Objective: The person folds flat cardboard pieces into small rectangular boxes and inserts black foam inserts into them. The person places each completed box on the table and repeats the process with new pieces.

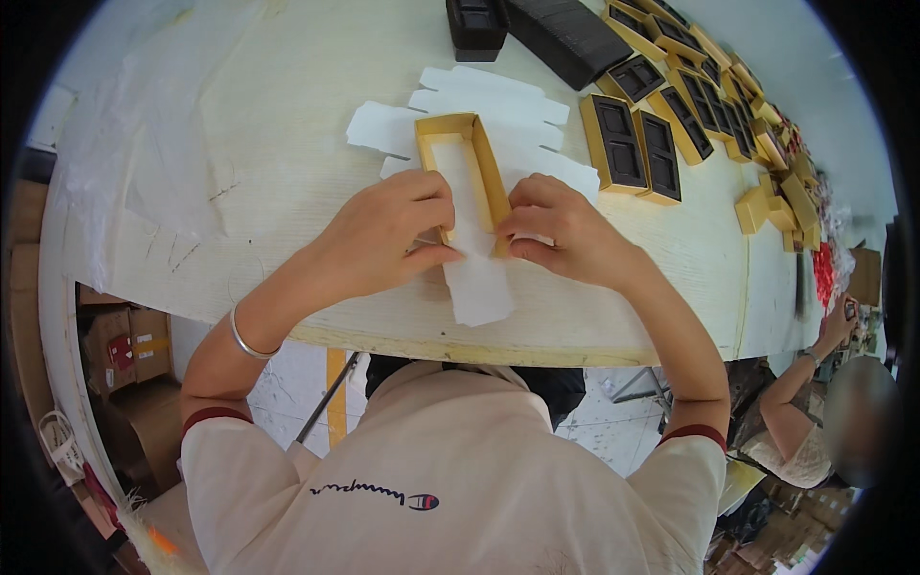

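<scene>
A long, narrow cardboard box point(491, 177) with gold outer sides and a white inside stands partly folded before me. Its near end is unfolded, and a white flap point(481, 292) lies out toward me. My left hand point(398, 225) pinches the near left corner between thumb and curled fingers. At the near right corner, my right hand point(561, 230) grips the side wall the same way. Flat white box blanks point(489, 91) lie spread under and behind the box. The fingertips partly cover both near corners.
Gold boxes with black trays inside point(613, 144) crowd the table's right side. Black plastic trays point(565, 38) lie stacked at the back. Clear plastic film point(144, 144) covers part of the left. Another person point(791, 422) sits at the far right. Brown cartons point(129, 350) stand below left.
</scene>
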`<act>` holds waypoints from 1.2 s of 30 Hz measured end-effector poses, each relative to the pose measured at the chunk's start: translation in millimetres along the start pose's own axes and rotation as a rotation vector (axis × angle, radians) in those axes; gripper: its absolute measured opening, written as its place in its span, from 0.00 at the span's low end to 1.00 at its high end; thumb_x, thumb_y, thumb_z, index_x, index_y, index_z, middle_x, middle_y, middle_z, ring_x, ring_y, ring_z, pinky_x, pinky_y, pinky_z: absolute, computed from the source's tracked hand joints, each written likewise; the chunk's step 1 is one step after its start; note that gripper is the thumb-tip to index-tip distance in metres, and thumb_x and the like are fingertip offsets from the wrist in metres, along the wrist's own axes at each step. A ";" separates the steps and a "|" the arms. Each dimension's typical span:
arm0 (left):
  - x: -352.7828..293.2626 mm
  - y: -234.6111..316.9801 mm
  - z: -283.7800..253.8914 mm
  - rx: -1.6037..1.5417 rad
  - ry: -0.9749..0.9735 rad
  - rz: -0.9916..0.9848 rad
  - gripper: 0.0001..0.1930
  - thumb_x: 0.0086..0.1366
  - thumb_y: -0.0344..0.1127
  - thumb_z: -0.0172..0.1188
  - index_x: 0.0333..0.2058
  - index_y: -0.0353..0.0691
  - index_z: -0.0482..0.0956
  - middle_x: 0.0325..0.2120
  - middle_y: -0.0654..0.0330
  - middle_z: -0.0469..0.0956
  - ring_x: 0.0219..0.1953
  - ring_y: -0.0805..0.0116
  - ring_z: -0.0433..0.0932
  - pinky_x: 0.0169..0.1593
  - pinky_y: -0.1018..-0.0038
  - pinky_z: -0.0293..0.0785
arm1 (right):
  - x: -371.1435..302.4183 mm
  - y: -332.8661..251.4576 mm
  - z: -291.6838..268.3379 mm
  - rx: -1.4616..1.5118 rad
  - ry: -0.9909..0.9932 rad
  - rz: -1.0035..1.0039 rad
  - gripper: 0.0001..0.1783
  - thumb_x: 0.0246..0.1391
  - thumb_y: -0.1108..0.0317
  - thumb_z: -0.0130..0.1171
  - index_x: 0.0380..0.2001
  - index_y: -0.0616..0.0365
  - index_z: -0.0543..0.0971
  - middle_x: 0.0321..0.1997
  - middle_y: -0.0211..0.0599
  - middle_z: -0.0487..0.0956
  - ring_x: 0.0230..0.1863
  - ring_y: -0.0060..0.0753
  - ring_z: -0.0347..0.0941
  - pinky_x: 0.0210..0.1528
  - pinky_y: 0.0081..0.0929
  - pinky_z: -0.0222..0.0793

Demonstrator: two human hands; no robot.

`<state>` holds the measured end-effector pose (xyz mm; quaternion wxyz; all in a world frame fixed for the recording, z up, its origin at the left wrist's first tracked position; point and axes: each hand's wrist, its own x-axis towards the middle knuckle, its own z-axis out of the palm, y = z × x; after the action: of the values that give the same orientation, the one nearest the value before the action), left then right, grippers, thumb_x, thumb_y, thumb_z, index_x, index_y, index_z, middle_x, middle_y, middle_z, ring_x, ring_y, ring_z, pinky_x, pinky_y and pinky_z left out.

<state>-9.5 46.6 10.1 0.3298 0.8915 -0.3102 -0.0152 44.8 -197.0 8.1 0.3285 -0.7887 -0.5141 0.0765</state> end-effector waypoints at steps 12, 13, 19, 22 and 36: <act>3.1 11.5 26.0 0.051 0.161 -0.095 0.03 0.52 0.28 0.63 0.26 0.39 0.77 0.25 0.62 0.70 0.29 0.63 0.72 0.31 0.70 0.68 | 5.4 -28.5 21.5 0.311 0.143 0.373 0.17 0.41 0.76 0.64 0.35 0.59 0.70 0.33 0.41 0.71 0.38 0.42 0.69 0.39 0.33 0.66; 2.6 10.2 25.3 0.030 0.161 -0.095 0.03 0.52 0.28 0.63 0.26 0.39 0.78 0.24 0.62 0.70 0.28 0.63 0.72 0.30 0.70 0.68 | 0.6 -29.5 15.7 0.283 0.101 0.346 0.20 0.40 0.76 0.65 0.39 0.59 0.70 0.36 0.42 0.72 0.40 0.43 0.70 0.42 0.33 0.66; 1.3 4.8 19.3 -0.034 0.131 -0.129 0.04 0.51 0.28 0.65 0.25 0.39 0.79 0.23 0.62 0.69 0.25 0.65 0.73 0.26 0.73 0.67 | -22.5 -41.7 21.7 -0.355 0.033 -0.086 0.34 0.37 0.73 0.67 0.53 0.55 0.70 0.57 0.48 0.67 0.51 0.45 0.66 0.51 0.37 0.64; 3.7 4.6 18.9 -0.038 0.074 -0.145 0.05 0.51 0.29 0.65 0.28 0.40 0.79 0.24 0.62 0.70 0.25 0.66 0.73 0.27 0.74 0.67 | -23.7 -31.7 37.0 -0.362 0.123 -0.139 0.29 0.38 0.70 0.68 0.48 0.55 0.73 0.56 0.44 0.69 0.47 0.43 0.68 0.47 0.36 0.66; -1.8 1.9 14.1 -0.401 0.208 -0.185 0.16 0.62 0.29 0.56 0.48 0.39 0.65 0.34 0.58 0.72 0.26 0.62 0.73 0.32 0.71 0.71 | 10.0 -25.3 46.5 -0.419 0.458 -0.057 0.12 0.45 0.70 0.64 0.34 0.56 0.75 0.44 0.38 0.70 0.33 0.36 0.71 0.33 0.28 0.64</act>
<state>-15.3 38.3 -0.1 0.5277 0.8296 -0.1821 -0.0147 8.9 -161.5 -10.5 0.2681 -0.8211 -0.4533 -0.2200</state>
